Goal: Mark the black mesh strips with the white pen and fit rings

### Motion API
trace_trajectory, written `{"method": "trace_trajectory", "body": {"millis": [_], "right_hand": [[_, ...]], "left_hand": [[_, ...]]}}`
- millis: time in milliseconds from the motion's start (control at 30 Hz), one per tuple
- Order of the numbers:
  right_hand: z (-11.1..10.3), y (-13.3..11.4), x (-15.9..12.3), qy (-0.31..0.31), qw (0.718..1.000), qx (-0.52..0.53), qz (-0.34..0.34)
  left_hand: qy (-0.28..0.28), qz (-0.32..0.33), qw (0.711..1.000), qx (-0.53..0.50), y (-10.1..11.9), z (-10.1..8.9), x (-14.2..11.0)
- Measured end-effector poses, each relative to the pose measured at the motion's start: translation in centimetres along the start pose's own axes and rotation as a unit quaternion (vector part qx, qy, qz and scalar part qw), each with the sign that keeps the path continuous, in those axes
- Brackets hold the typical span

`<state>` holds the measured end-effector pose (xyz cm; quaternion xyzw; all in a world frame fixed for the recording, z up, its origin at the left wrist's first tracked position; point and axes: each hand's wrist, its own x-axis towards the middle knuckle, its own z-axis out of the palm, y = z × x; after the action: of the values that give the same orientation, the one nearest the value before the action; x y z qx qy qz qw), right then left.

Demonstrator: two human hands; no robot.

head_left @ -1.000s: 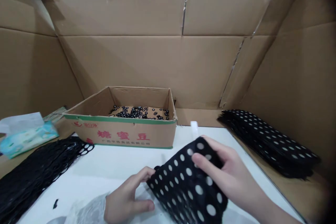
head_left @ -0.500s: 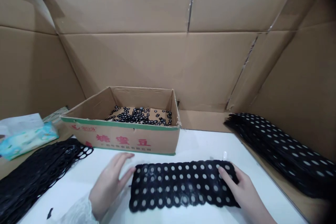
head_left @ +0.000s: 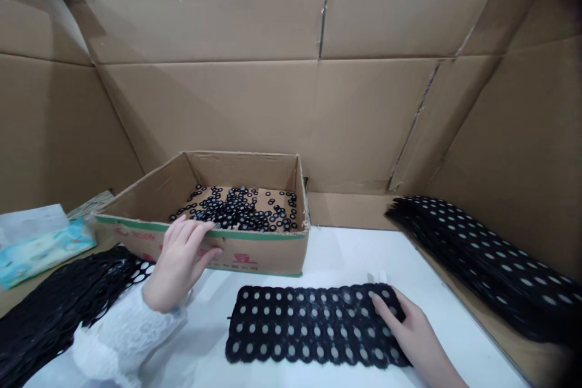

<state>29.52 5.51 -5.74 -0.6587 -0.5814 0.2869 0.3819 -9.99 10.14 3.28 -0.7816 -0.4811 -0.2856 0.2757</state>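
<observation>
So, one dotted black sheet (head_left: 313, 324) is lying flat near the front edge of my white worktop (head_left: 345, 251), pale dots in four long rows. My right hand (head_left: 416, 330) has its right end gripped, thumb on top. My left hand (head_left: 179, 260) is open at the front rim of the one cardboard box (head_left: 273, 251) by the back edge, thumb apart from the fingers; can't tell if it's touching. Inside are loads of little black rings (head_left: 236, 209), way too many to count. One stack of dotted sheets (head_left: 491, 254) sits past the right edge, one heap of black netting (head_left: 59, 297) along the left, plus one tissue pack (head_left: 50, 242) at the far left.
</observation>
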Motion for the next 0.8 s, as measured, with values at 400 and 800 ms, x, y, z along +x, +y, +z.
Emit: {"method": "trace_trajectory", "body": {"millis": [400, 800], "right_hand": [[0.2, 1.0, 0.3, 0.021, 0.999, -0.041, -0.022], [0.1, 0.0, 0.1, 0.022, 0.998, -0.043, -0.032]], "left_hand": [[0.110, -0.003, 0.992, 0.060, 1.9, -0.6, -5.4], [0.107, -0.023, 0.993, 0.052, 1.7, 0.0, -7.2]]}}
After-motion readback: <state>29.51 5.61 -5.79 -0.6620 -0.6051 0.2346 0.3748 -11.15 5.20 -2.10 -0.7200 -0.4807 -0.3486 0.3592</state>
